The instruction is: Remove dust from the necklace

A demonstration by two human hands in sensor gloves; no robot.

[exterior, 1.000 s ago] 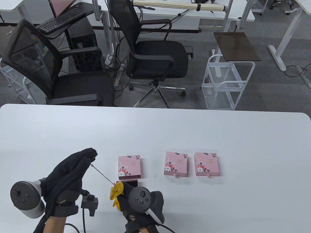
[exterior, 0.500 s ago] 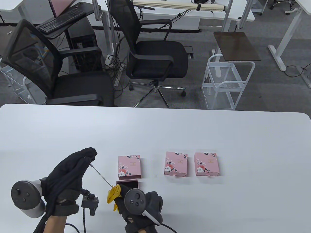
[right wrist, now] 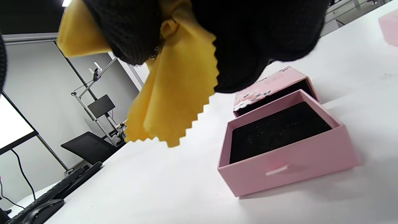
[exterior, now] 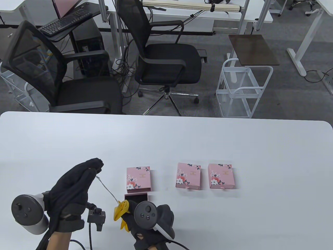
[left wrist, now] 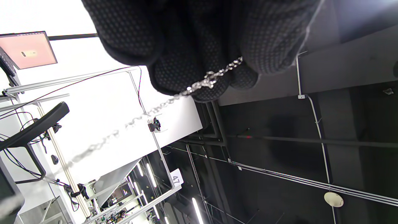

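A white table (exterior: pixel 182 140) serves as the landmark. Beyond its far edge stand two black mesh office chairs (exterior: pixel 59 78) (exterior: pixel 164 60), one at the left corner, the other further back near the middle. Off its far right stands a white wire cart (exterior: pixel 242 88), with a dark brown side table (exterior: pixel 252 49) just behind it. Far back on the left, a black keyboard (exterior: pixel 65 22) lies on a desk, above a computer tower (exterior: pixel 88 49).
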